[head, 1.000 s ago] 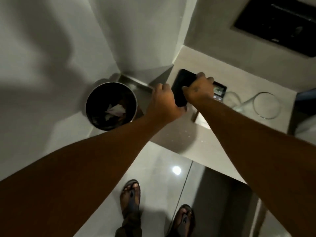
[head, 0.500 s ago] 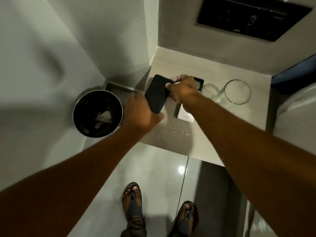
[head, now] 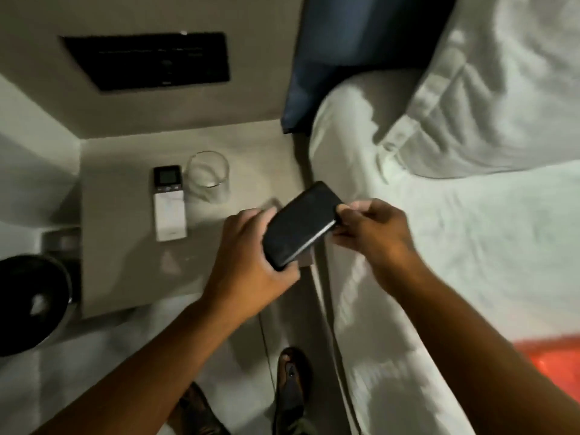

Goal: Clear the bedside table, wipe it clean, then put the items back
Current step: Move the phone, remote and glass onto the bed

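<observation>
A black phone-like slab [head: 299, 226] hangs in the air over the right edge of the beige bedside table [head: 125, 265], next to the bed. My left hand [head: 251, 265] grips its lower end and my right hand [head: 373, 233] pinches its upper right end. A white remote with a small dark screen [head: 169, 208] lies flat on the table. An empty clear glass [head: 207, 177] stands upright just right of the remote.
The bed with white sheets [head: 455, 262] and a pillow [head: 502, 89] fills the right side. A black waste bin [head: 31, 302] stands on the floor left of the table. A dark wall panel [head: 150, 61] sits above the table. An orange object [head: 552, 359] lies on the bed.
Both hands lifted the black slab off the table's left side and carried it right, toward the bed. The view swung right, bringing the bed into sight.
</observation>
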